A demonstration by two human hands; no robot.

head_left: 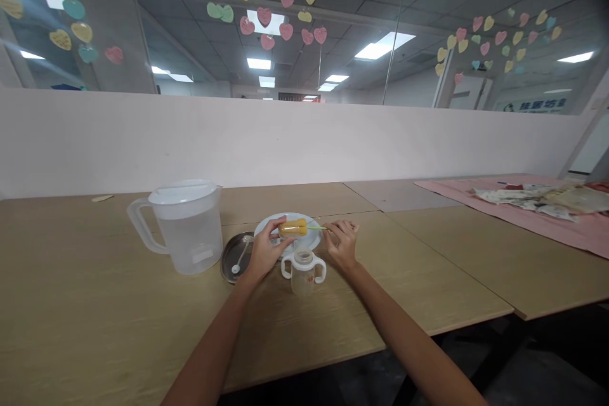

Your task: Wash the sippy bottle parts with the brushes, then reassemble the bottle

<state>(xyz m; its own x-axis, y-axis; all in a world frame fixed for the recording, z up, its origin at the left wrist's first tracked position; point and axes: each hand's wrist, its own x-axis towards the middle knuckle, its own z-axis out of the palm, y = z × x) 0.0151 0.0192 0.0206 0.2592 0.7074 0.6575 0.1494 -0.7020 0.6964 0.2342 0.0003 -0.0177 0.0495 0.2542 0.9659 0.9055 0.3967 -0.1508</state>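
My left hand [265, 250] is closed around a small yellow and see-through bottle-shaped piece [293, 228], held sideways over a white plate [311, 242]. Between the fingers of my right hand [342, 242] is a thin yellow-green stick [314, 228]. Its far end meets the yellow end of the piece; whether it goes inside I cannot tell. Just below both hands, a clear baby bottle [303, 280] with two white handles stands upright on the table, its top uncovered. Something reddish by my left fingers is mostly hidden.
Left of my hands stands a large translucent lidded pitcher [196, 235]. A dark metal tray [228, 266] with a white long-handled spoon-like tool [243, 254] lies beside the plate. On the far right, a pink cloth [457, 195] bears crumpled packaging [533, 196]. The table's front edge runs below.
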